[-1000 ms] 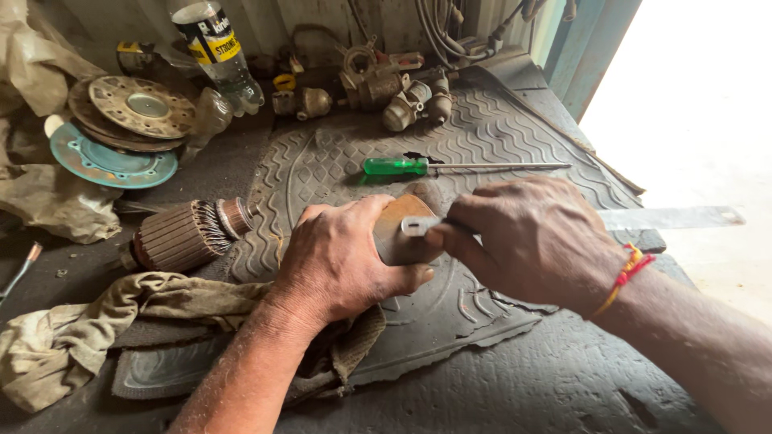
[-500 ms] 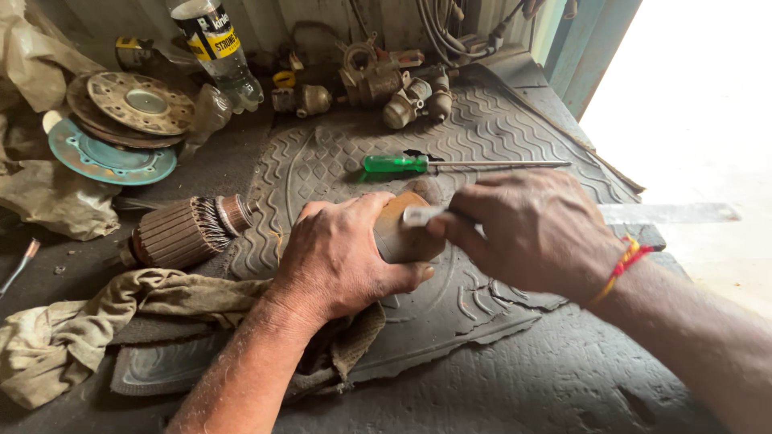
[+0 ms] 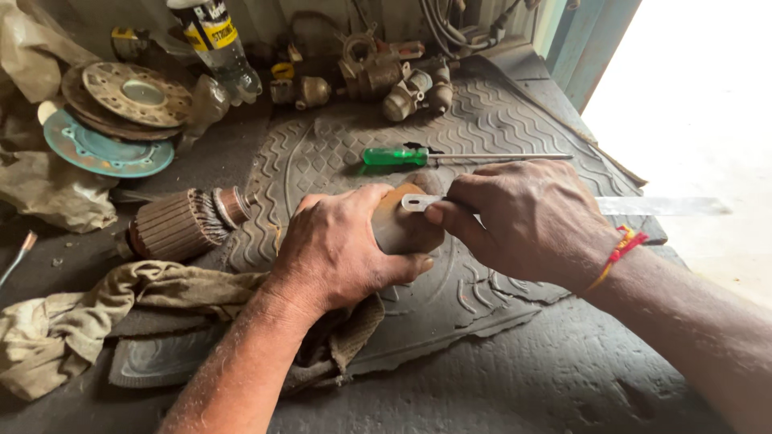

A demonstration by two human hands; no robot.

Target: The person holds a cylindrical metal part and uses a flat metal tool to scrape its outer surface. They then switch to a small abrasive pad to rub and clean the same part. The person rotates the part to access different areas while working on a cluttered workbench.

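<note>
Since the earlier frame the right hand [image 3: 531, 217] has slid its thin metal strip [image 3: 420, 202] a little toward nine o'clock across the brown round part [image 3: 402, 225]. The left hand [image 3: 338, 253] is closed round that part at the centre of the ribbed rubber mat [image 3: 482, 120]; the right pinches the strip. If the strip skids off, I judge it could nick the left thumb, or the part could twist loose. Counted: one rag [image 3: 88, 313] at eight o'clock, one armature [image 3: 173, 229] at ten, one green screwdriver [image 3: 394, 156] at twelve, two discs [image 3: 104, 153], one bottle [image 3: 217, 44] on the bench
</note>
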